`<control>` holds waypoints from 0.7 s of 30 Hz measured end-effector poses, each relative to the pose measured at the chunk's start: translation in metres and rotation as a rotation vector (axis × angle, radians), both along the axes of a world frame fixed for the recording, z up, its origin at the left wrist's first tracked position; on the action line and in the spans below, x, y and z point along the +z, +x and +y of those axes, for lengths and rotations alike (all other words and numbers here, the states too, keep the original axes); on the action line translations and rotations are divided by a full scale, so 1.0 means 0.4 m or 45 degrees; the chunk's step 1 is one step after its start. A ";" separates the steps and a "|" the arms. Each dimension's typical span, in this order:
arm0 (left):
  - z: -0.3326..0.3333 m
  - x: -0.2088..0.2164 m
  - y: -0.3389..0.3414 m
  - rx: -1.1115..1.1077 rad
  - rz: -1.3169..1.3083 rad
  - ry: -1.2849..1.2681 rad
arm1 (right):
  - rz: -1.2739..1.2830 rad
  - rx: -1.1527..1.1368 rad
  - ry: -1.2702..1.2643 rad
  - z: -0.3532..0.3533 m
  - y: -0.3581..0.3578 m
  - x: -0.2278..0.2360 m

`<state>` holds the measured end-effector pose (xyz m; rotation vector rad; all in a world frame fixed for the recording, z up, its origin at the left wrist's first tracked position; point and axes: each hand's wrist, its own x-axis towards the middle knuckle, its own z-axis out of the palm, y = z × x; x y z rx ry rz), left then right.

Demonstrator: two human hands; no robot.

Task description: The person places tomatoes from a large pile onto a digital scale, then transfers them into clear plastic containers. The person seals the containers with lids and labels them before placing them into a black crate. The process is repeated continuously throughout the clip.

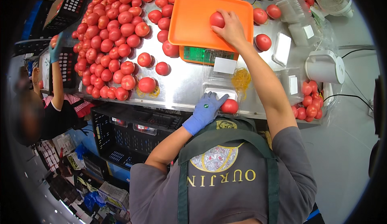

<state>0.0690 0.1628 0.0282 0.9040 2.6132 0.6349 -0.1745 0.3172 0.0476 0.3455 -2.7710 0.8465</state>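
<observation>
On the orange tray (pixel 193 26), my bare right hand (pixel 233 30) has its fingers around the right side of a red tomato (pixel 216 19). The tray rests on a scale with a lit green display (pixel 194 54). My left hand (pixel 205 109), in a blue-purple glove, lies at the table's front edge over a white tray (pixel 223 92). Its thumb is spread away from the fingers, close to another tomato (pixel 229 106); whether they touch I cannot tell. A blank white label (pixel 224 65) and a bundle of yellow rubber bands (pixel 241 80) lie between my hands.
Many loose tomatoes (pixel 115 34) cover the left of the metal table. Clear plastic boxes (pixel 304 30), a white jug-like appliance (pixel 324 67) and bagged tomatoes (pixel 310 103) stand right. Black crates (pixel 121 137) sit below the table. At far left, another person's gloved hand (pixel 55 50) holds a tomato.
</observation>
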 end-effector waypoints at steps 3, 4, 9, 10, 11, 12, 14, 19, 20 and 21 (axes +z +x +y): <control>-0.007 -0.023 0.016 0.059 -0.041 0.002 | -0.362 0.145 -0.665 -0.016 0.154 0.059; -0.005 -0.023 0.016 0.057 -0.071 0.009 | -0.579 0.158 -1.007 0.000 0.228 0.055; -0.013 0.000 0.018 0.034 -0.051 -0.043 | -1.139 0.026 -1.448 0.071 0.542 -0.028; -0.023 0.005 0.019 0.015 -0.023 -0.073 | -1.124 -0.012 -1.391 0.068 0.572 -0.041; -0.036 0.019 0.023 0.029 0.010 -0.044 | -1.109 -0.050 -1.338 0.064 0.597 -0.049; -0.052 0.036 0.029 0.043 0.045 -0.015 | -1.094 -0.086 -1.284 0.062 0.613 -0.068; -0.085 0.059 0.042 0.082 -0.018 0.043 | -0.835 -0.052 -0.670 0.061 0.616 -0.102; -0.176 0.061 0.066 0.444 -0.449 0.276 | -0.187 -0.158 -0.080 0.080 0.578 -0.089; -0.192 0.044 0.073 0.576 -0.512 0.368 | -0.069 -0.279 -0.129 0.091 0.566 -0.092; -0.197 0.035 0.079 0.735 -0.428 0.461 | -0.213 -0.454 -0.564 0.102 0.544 -0.101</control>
